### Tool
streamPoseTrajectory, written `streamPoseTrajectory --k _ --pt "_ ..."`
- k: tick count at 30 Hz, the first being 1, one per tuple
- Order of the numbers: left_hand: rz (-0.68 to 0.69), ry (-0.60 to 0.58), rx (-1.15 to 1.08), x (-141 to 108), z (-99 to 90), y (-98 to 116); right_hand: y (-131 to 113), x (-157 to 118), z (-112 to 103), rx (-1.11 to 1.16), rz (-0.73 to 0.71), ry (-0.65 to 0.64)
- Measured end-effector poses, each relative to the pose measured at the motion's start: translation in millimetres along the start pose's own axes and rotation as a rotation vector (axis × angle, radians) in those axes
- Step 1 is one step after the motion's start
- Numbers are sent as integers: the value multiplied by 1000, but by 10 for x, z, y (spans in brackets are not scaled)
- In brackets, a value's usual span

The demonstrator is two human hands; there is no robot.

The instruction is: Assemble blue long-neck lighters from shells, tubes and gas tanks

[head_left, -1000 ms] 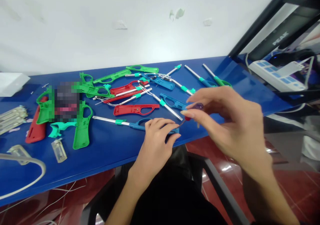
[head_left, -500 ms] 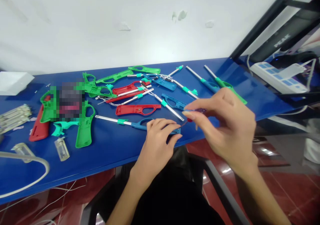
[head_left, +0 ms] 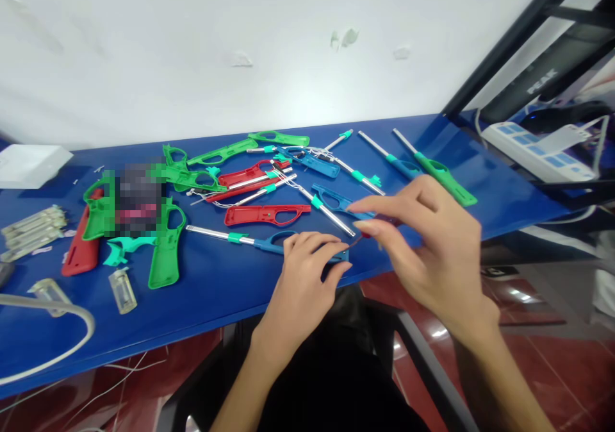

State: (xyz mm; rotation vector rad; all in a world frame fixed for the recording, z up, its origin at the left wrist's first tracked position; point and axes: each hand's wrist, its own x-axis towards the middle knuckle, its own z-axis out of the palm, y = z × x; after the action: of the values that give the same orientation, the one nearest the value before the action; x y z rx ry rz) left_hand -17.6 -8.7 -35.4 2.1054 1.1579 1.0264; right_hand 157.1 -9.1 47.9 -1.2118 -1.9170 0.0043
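Observation:
My left hand (head_left: 307,281) presses on the handle of a blue stick lighter (head_left: 269,244) lying on the table, fingers curled over it. The lighter's metal tube, with a turquoise piece on it, points left. Above the handle's right end, my right hand (head_left: 427,246) pinches a small screwdriver (head_left: 369,228) between thumb and fingertips. Its thin shaft slants down-left to the handle end; the grip is mostly hidden and its tip is hard to make out. Just behind lie a blue handle half (head_left: 339,202) and a loose metal tube (head_left: 331,211) with wires.
Red handle halves (head_left: 266,215), green handle halves (head_left: 166,252) and more tubes lie about the blue table (head_left: 202,320). Clear fuel tanks (head_left: 123,290) sit at left beside a white cable (head_left: 81,310). Two lighters (head_left: 446,179) lie at the back right, near a power strip (head_left: 538,150).
My right hand has shifted slightly and its fingers have changed position on the screwdriver. The left hand stays on the blue lighter. The whole view has moved a little.

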Motion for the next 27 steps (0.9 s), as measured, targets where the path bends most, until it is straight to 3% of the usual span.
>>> streamPoseTrajectory --k 5,7,10,13,19,21,25,27 --pt "-1 -7 -1 3 -17 -7 -39 -10 -128 236 25 -243" --pt "-1 -11 1 2 -21 -10 -74 -20 -88 250 93 -151" --pt "-6 -11 6 2 -19 -4 -85 -37 57 133 134 92" --pt "-10 -14 7 10 -15 5 -30 -51 113 88 44 143" --pt "-7 -8 2 16 -11 -3 16 -41 -97 319 87 -306" --pt "-6 -7 2 9 -11 -9 -14 -47 -55 335 127 -227" --pt "-3 -9 -3 1 -16 -10 -72 -83 147 340 265 125" --pt "-2 -12 -7 1 -19 -4 -85 -93 169 344 266 94"
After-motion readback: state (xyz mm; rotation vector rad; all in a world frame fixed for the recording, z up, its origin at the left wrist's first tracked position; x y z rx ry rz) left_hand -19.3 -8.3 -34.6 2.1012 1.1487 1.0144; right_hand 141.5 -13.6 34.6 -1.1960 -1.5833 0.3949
